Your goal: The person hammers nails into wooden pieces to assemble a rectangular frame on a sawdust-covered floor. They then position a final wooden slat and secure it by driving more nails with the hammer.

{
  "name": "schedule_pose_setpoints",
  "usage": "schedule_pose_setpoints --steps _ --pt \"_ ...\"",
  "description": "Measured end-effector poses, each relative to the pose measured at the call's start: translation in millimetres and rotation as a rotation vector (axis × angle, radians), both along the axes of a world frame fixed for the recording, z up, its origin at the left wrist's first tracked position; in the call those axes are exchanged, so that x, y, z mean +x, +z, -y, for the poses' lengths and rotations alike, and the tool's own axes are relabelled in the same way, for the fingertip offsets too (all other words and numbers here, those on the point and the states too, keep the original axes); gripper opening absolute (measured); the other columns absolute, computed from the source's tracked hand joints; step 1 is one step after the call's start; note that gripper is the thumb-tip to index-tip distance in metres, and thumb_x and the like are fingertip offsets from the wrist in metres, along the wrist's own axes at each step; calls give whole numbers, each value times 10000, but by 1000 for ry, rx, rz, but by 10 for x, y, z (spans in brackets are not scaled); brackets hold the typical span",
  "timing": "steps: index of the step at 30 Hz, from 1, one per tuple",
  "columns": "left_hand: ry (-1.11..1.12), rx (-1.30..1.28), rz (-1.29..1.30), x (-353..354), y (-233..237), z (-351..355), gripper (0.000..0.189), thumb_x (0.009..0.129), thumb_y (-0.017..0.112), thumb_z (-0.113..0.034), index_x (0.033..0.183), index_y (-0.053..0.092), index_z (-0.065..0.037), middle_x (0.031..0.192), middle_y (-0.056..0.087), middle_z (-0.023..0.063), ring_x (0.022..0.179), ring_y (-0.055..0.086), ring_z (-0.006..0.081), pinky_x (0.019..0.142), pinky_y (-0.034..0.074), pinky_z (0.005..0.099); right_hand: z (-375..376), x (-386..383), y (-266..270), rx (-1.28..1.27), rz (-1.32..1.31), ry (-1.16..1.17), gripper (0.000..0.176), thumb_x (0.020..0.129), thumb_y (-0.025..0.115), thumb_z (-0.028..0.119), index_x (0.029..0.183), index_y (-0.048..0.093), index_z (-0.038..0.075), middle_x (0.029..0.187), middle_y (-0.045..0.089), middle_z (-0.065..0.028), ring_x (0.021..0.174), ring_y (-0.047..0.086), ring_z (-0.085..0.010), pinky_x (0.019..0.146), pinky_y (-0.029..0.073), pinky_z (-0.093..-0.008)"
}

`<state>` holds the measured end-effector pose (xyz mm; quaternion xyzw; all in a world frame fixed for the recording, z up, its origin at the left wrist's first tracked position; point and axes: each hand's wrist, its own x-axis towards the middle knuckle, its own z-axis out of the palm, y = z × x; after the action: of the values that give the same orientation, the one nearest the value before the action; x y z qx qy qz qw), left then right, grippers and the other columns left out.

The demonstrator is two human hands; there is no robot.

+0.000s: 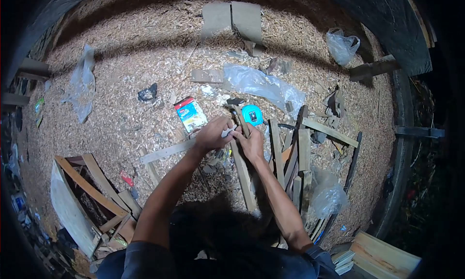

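1. My left hand (214, 134) pinches a small pale piece (227, 132) in front of me, its fingers bent close around it.
2. My right hand (253, 144) curls around the handle of a hammer (241, 116), the dark head pointing away from me; its thumb side meets the pale piece, so the two hands nearly touch. Whether the right fingertips also pinch the piece, I cannot tell.
3. Just beyond my hands, a teal disc (252, 115) sits right of the hammer and a colorful packet (191, 114) lies to the left.
4. A plank (167, 151) extends leftward from beneath my left wrist; a wooden strip (243, 180) lies between my forearms.
5. Clear plastic (259, 83) stretches across wood shavings (145, 51) farther out, with more lumber (304, 150) to my right.
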<state>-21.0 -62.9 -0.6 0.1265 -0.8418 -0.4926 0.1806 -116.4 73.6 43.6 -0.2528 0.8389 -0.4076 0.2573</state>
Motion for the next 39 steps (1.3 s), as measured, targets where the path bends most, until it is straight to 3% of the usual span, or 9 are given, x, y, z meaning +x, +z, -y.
schedule_pose_setpoints --steps 6,10,15,19,21,27,30,35,39 --pt "-75 -154 -97 29 -146 43 162 779 693 -100 841 550 -55 801 541 101 771 547 283 706 464 376 -315 193 495 79 -78 24 332 966 555 221 1220 533 9 879 646 -290 830 629 -474 712 489 -497" --pt "-77 -143 -95 26 -145 41 181 779 696 -125 829 541 -46 797 534 111 784 544 305 712 460 393 -681 466 433 231 -222 116 313 991 507 235 1240 520 46 853 646 -283 780 634 -468 665 487 -515" --pt "-66 -181 -105 27 -150 29 201 780 688 -155 813 530 -36 806 545 124 825 551 318 744 462 409 -605 413 484 323 -247 139 289 993 503 251 1205 523 55 774 638 -272 703 627 -470 599 470 -527" --pt "-91 -172 -54 15 -168 38 194 786 678 -156 811 532 -31 812 552 129 833 556 319 751 466 415 -604 453 481 61 -317 25 263 994 500 269 1113 515 34 666 607 -263 635 612 -472 544 451 -535" --pt "-83 -180 -44 15 -176 30 194 785 677 -156 813 532 -30 812 551 130 833 555 319 753 466 416 -590 416 398 451 -293 215 230 994 515 219 1095 527 13 696 596 -275 676 597 -488 553 430 -536" --pt "-78 -203 -97 18 -212 17 190 775 685 -136 811 530 -33 793 545 124 807 546 316 739 462 412 -573 466 578 100 -274 30 216 985 535 225 994 505 11 629 566 -275 628 580 -494 508 405 -526" --pt "-70 -209 -106 3 -198 25 192 772 690 -119 788 514 -41 785 538 122 795 548 308 741 459 404 -566 342 401 476 -261 150 197 991 523 206 1010 512 11 665 572 -284 655 576 -500 513 409 -524" --pt "-78 -195 -137 16 -201 34 191 778 687 -115 790 512 -39 783 534 121 798 550 315 754 459 408 -584 420 570 116 -267 13 195 988 533 209 977 507 16 626 556 -282 604 554 -506 500 393 -535" --pt "-71 -189 -97 -2 -206 26 199 777 688 -120 793 508 -37 784 531 125 787 548 327 755 459 416 -633 363 294 370 -385 196 246 993 513 274 956 472 34 591 568 -255 571 588 -465 485 417 -532"
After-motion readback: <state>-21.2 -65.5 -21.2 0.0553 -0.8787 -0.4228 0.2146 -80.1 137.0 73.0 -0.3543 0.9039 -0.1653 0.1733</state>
